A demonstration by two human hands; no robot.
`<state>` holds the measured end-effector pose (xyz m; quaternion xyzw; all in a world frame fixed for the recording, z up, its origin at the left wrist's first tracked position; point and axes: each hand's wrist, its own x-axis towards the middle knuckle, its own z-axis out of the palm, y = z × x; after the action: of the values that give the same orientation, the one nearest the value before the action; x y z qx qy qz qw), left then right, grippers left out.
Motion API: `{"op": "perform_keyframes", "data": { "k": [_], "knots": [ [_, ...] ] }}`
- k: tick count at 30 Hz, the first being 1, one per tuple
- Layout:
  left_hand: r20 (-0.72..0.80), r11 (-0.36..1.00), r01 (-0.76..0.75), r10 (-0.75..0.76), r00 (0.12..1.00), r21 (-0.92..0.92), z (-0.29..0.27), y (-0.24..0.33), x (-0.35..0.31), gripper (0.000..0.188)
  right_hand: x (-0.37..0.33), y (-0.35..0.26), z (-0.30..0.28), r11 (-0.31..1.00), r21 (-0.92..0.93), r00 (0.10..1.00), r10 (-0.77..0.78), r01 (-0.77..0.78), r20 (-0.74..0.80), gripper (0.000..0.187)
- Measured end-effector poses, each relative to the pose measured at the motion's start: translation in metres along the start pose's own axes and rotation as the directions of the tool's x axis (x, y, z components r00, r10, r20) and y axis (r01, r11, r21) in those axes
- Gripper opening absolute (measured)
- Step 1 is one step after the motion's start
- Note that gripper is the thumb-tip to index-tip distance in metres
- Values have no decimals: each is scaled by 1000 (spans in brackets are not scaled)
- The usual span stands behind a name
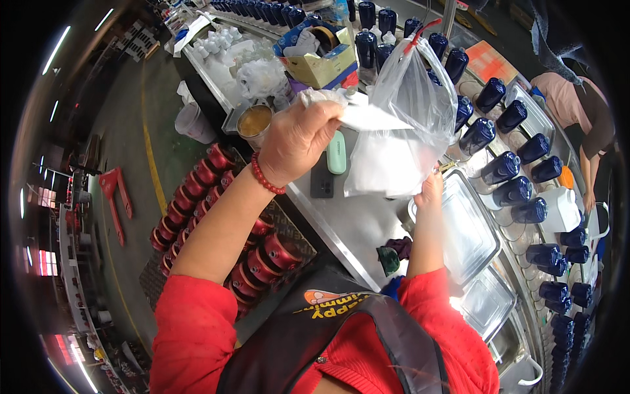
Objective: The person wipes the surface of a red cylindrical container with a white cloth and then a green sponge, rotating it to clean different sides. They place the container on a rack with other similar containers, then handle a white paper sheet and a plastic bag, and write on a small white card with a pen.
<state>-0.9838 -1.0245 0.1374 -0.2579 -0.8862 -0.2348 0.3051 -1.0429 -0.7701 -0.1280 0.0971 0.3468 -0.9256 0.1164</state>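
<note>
My left hand (303, 136), with a red bead bracelet at the wrist, is closed around a crumpled white sheet (373, 118). Whether it is paper or cloth I cannot tell. The sheet's pointed end lies across a clear plastic bag (408, 92) that hangs by a red tie (421, 34). White material (384, 161) shows through the bag's lower part. At the bag's lower right corner my right hand (430, 189) has its fingers closed on the plastic, slightly blurred. Beneath the left hand, a mint-green case (336, 153) and a dark phone (321, 180) lie on the metal table.
Rows of dark blue bottle-shaped parts (478, 136) line the right-hand conveyor. Lidded clear trays (462, 220) and a white jug (560, 210) stand near it. A box of tools (315, 62) and a pot (254, 122) sit beyond. Red metal parts (197, 190) are stacked left; a person (567, 98) bends at right.
</note>
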Motion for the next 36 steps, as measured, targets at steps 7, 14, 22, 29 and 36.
{"op": "perform_keyframes", "data": {
  "k": [7, 14, 22, 29, 36],
  "knots": [
    [-71, 980, -198, 196, 978, -20, 2, -32, 79, 17, 4, 20, 28, 993, -47, 994, 106, -108, -42, 29],
    [409, 932, -359, 345, 845, -46, 36, -72, 115, 14, 18, 39, 61, 1000, -4, 997, 29, -29, 64, 27],
    [508, 963, -170, 255, 823, -209, 90, -153, 129, 12, 35, 52, 91, 998, -56, 997, 37, -33, 68, 21],
    [637, 1000, -6, -10, 771, 22, 56, -177, 133, 17, 61, 68, 110, 998, -66, 996, -12, 18, 89, 22],
    [985, 449, -892, -171, -26, 55, 69, -245, 140, 24, 89, 71, 145, 979, -159, 991, -123, 130, 52, 23]
  ]
}}
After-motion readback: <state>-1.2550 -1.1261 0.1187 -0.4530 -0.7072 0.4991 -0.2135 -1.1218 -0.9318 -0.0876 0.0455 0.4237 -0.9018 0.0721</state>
